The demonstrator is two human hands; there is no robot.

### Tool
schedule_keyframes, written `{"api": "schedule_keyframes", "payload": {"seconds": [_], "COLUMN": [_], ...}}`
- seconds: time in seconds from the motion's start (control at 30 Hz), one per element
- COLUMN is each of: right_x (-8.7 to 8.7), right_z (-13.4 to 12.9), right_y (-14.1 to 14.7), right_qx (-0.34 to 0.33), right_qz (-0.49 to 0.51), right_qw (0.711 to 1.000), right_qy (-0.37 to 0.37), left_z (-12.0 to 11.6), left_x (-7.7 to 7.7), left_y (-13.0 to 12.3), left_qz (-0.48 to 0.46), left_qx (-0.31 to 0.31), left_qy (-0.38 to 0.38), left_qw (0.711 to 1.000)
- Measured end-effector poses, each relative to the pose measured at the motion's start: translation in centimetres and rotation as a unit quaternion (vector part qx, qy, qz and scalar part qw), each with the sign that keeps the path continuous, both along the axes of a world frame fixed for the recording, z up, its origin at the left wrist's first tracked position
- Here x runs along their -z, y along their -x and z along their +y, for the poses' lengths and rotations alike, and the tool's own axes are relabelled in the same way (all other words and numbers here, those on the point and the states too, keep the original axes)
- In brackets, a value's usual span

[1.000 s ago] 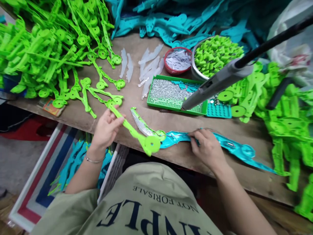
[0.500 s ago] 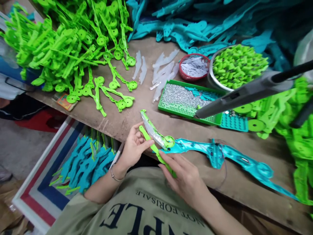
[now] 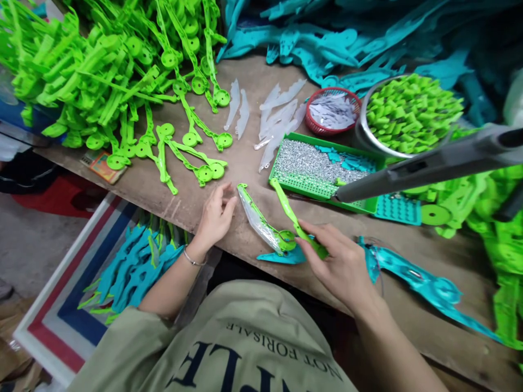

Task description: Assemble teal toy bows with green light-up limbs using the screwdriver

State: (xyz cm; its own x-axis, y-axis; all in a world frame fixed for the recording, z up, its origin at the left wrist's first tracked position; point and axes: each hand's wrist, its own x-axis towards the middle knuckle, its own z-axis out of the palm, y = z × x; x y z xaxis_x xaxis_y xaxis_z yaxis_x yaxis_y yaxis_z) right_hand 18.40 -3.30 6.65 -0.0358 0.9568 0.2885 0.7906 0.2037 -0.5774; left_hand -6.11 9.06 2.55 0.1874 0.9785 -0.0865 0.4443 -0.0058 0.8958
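Note:
My right hand [image 3: 337,258] grips one end of a narrow green plastic arm piece [image 3: 285,202], its free end pointing up and left above the bench. Below it lies a matching green half [image 3: 267,222] with a round disc end and a clear translucent blade [image 3: 257,226] set along it. That half rests by a long teal plastic body [image 3: 412,269], partly hidden behind my right hand, with thin wires near its middle. My left hand [image 3: 216,213] holds nothing, fingers loosely bent and apart, just left of the blade.
Translucent blades [image 3: 280,117] lie behind a green tray [image 3: 322,163] of small screws. Beyond are a red basket [image 3: 312,121] and a metal bowl [image 3: 363,128] of green pieces. A grey power screwdriver [image 3: 425,166] hangs over the tray. Green parts [image 3: 93,81] heap up left.
My left hand has let go of the green arm piece and drawn back left. My right hand has carried that piece right and up, over the lying half.

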Motion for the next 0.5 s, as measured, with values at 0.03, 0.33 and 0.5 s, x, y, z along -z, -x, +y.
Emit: {"api": "schedule_keyframes", "payload": {"seconds": [0.03,0.33,0.5], "right_x": [0.3,4.6,5.5], "right_z": [0.2,-0.2,-0.8], "right_y": [0.0,1.8,2.5], "right_qx": [-0.003,0.04,0.049], "right_qz": [0.011,0.001,-0.053], "right_qw": [1.0,0.999,0.993], "right_qy": [0.009,-0.031,-0.094], "left_z": [0.5,2.1,2.9], "left_x": [0.1,0.6,1.4], "left_y": [-0.1,-1.6,-1.7], "left_qz": [0.034,0.159,-0.034], "left_qx": [0.02,0.083,0.013], "left_qy": [-0.027,-0.132,-0.023], "left_qw": [0.999,0.975,0.999]}}
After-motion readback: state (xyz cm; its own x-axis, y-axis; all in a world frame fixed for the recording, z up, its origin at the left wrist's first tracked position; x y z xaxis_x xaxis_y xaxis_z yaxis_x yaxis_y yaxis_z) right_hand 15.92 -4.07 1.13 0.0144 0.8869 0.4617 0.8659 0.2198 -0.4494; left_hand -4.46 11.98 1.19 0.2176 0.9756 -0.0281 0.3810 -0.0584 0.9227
